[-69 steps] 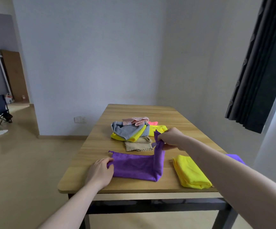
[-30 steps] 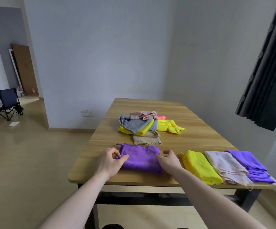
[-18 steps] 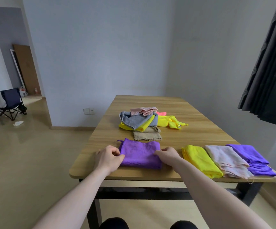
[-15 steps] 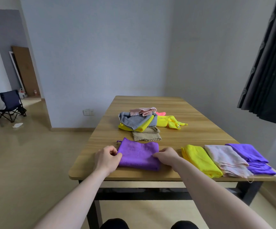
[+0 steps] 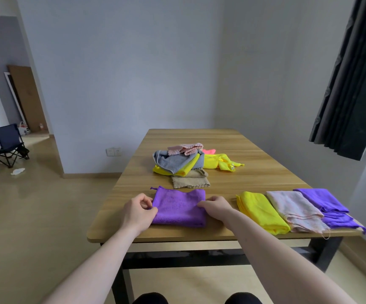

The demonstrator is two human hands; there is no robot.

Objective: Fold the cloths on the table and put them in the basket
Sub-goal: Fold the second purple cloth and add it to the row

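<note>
A folded purple cloth [image 5: 178, 206] lies near the front edge of the wooden table [image 5: 254, 172]. My left hand [image 5: 139, 210] pinches its left edge with curled fingers. My right hand [image 5: 216, 208] grips its right edge. To the right lie a folded yellow cloth [image 5: 260, 210], a folded pale pink cloth [image 5: 294, 208] and a folded purple cloth [image 5: 324, 202] in a row. A heap of unfolded cloths [image 5: 184, 164] in grey, yellow, pink and tan sits at the table's middle. No basket is in view.
A loose yellow cloth [image 5: 221, 164] lies right of the heap. A dark curtain [image 5: 351, 84] hangs at the right. A folding chair [image 5: 7, 144] stands far left on the floor. My knees show under the table's front edge.
The right hand laid the raised end of the purple cloth over, halving it. Both hands then settled on its two side edges, and the view shifted right.
</note>
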